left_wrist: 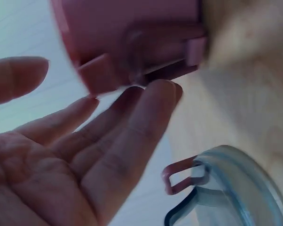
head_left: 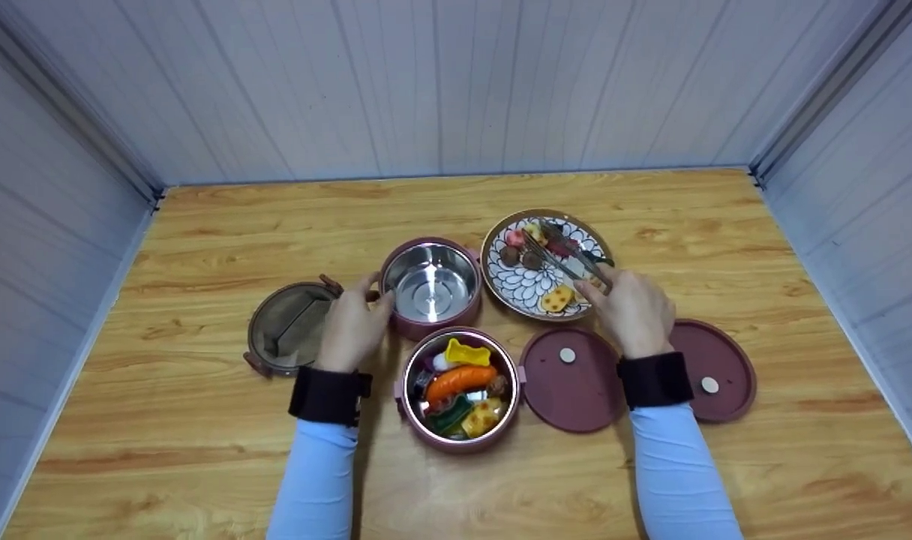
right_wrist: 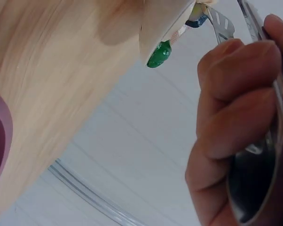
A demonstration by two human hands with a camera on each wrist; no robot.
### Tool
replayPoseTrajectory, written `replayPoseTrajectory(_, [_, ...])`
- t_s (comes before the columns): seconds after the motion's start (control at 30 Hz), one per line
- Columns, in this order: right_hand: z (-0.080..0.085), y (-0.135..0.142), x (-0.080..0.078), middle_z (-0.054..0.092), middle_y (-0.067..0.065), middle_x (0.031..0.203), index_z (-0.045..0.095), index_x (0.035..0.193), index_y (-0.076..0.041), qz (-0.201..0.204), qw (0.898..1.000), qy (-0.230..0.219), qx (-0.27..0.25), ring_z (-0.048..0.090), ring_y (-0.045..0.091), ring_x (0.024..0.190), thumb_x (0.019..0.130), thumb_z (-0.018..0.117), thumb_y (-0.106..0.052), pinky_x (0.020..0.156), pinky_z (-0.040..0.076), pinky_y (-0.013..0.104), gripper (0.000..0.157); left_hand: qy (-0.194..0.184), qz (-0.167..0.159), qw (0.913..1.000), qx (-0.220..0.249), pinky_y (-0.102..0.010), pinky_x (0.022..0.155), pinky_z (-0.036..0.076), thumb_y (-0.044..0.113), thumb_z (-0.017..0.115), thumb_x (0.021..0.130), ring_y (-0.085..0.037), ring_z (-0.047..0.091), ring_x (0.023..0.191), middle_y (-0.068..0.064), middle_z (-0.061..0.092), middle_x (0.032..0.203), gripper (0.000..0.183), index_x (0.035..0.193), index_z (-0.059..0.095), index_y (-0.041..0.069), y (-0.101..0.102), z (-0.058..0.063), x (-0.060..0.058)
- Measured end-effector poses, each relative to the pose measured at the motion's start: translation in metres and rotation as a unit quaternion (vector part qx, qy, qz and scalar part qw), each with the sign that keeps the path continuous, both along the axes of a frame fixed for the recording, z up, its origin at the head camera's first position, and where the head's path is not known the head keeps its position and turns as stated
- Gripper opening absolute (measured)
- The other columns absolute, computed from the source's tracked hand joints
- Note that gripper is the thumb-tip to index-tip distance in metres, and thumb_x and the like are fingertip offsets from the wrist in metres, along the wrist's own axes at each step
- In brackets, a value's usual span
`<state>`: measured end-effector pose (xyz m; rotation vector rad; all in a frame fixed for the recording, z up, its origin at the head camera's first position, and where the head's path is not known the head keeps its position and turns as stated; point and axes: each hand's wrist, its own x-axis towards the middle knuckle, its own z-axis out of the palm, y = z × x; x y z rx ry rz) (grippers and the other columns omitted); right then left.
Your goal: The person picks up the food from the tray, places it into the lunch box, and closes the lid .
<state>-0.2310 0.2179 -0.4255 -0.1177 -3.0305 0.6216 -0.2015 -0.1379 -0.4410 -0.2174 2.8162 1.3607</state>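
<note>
My left hand (head_left: 355, 326) is at the left side of a round pink lunch-box bowl (head_left: 435, 326) whose bare steel inside shows. In the left wrist view its fingers (left_wrist: 137, 122) are extended, fingertips at the bowl's side clip (left_wrist: 195, 52). My right hand (head_left: 637, 311) grips metal serving tongs (head_left: 553, 261), tips over a patterned plate (head_left: 516, 285) of toy food. On the plate are brown balls (head_left: 532, 260) and a yellow cheese-like piece (head_left: 556, 299). Whether the tongs hold any food I cannot tell.
Nearest me stands a second pink bowl (head_left: 456, 446) filled with toy food, including an orange sausage (head_left: 460, 382). Two dark red lids (head_left: 568, 397) lie at right, one partly under my right wrist. A clear lid with clips (head_left: 280, 319) lies left. Panelled walls (head_left: 456, 90) enclose the table.
</note>
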Motion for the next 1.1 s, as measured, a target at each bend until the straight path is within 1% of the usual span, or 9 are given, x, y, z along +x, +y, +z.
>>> replayPoseTrajectory(0.17, [-0.002,-0.002,0.0,0.066,0.022,0.089,0.061,0.137,-0.017,-0.005,1.0,0.01,0.022,0.054,0.028,0.061,0.094,0.063,-0.051,0.05,0.039,0.037,0.055,0.019,0.0,0.9998,-0.007,-0.05,0.105,0.04,0.021,0.058,0.099,-0.038,0.054,0.125,-0.023,0.058,0.133,0.054,0.148,0.043,0.001,0.004,-0.006,0.001])
replayPoseTrajectory(0.33, [-0.004,-0.002,0.001,0.068,0.026,0.093,0.063,0.134,-0.016,-0.008,0.999,0.021,0.028,0.056,0.03,0.061,0.093,0.066,-0.048,0.049,0.039,0.038,0.052,0.031,-0.001,0.9995,0.001,-0.049,0.106,0.04,0.016,0.057,0.1,-0.039,0.052,0.126,-0.026,0.053,0.136,0.054,0.148,0.041,-0.003,0.008,-0.01,0.002])
replayPoseTrajectory(0.57, [-0.001,0.0,0.003,0.069,0.025,0.092,0.065,0.131,-0.014,-0.007,0.999,0.029,0.026,0.055,0.028,0.059,0.091,0.069,-0.044,0.05,0.039,0.037,0.05,0.04,-0.002,0.9992,0.007,-0.047,0.106,0.041,0.014,0.056,0.1,-0.038,0.051,0.127,-0.027,0.052,0.137,0.054,0.148,0.039,-0.005,0.009,-0.011,0.002])
replayPoseTrajectory(0.7, [-0.001,-0.002,0.004,0.066,0.02,0.077,0.066,0.13,-0.014,-0.009,0.999,0.035,0.027,0.05,0.024,0.054,0.089,0.072,-0.044,0.047,0.037,0.035,0.05,0.037,0.004,0.9992,0.012,-0.045,0.104,0.043,0.015,0.056,0.1,-0.036,0.052,0.126,-0.026,0.052,0.137,0.055,0.148,0.038,-0.004,0.007,-0.013,0.001])
replayPoseTrajectory(0.83, [-0.007,-0.005,0.002,0.055,0.011,0.06,0.066,0.129,-0.014,-0.005,0.999,0.041,0.023,0.041,0.02,0.049,0.087,0.074,-0.044,0.045,0.034,0.033,0.053,0.032,0.007,0.9992,0.022,-0.044,0.101,0.046,0.015,0.056,0.1,-0.036,0.053,0.125,-0.026,0.053,0.136,0.055,0.149,0.037,-0.003,0.006,-0.013,0.002])
replayPoseTrajectory(0.9, [-0.008,-0.006,0.002,0.053,0.011,0.058,0.067,0.129,-0.015,-0.005,0.999,0.044,0.026,0.039,0.019,0.048,0.087,0.074,-0.045,0.044,0.033,0.033,0.052,0.033,0.006,0.9992,0.024,-0.044,0.1,0.047,0.014,0.056,0.1,-0.036,0.054,0.125,-0.027,0.054,0.135,0.055,0.148,0.038,-0.004,0.006,-0.013,0.002])
replayPoseTrajectory(0.97, [-0.007,-0.005,0.003,0.058,0.015,0.062,0.067,0.128,-0.015,-0.003,0.998,0.05,0.034,0.041,0.02,0.048,0.088,0.073,-0.045,0.044,0.033,0.033,0.05,0.036,0.002,0.9991,0.024,-0.045,0.1,0.047,0.014,0.056,0.1,-0.036,0.055,0.123,-0.028,0.055,0.133,0.054,0.147,0.039,-0.005,0.006,-0.013,0.002])
replayPoseTrajectory(1.03, [-0.003,-0.003,0.005,0.059,0.017,0.064,0.067,0.128,-0.016,-0.005,0.998,0.054,0.043,0.042,0.021,0.049,0.089,0.072,-0.045,0.045,0.033,0.033,0.049,0.041,0.001,0.9988,0.026,-0.044,0.099,0.048,0.013,0.056,0.1,-0.036,0.057,0.121,-0.028,0.058,0.129,0.053,0.146,0.04,-0.006,0.007,-0.012,0.001])
replayPoseTrajectory(1.1, [0.004,0.0,0.008,0.058,0.015,0.062,0.068,0.127,-0.016,-0.004,0.997,0.061,0.05,0.041,0.02,0.048,0.089,0.071,-0.045,0.044,0.032,0.033,0.048,0.049,-0.001,0.9985,0.023,-0.045,0.1,0.047,0.012,0.057,0.099,-0.036,0.058,0.12,-0.028,0.06,0.126,0.052,0.145,0.042,-0.007,0.007,-0.012,0.001])
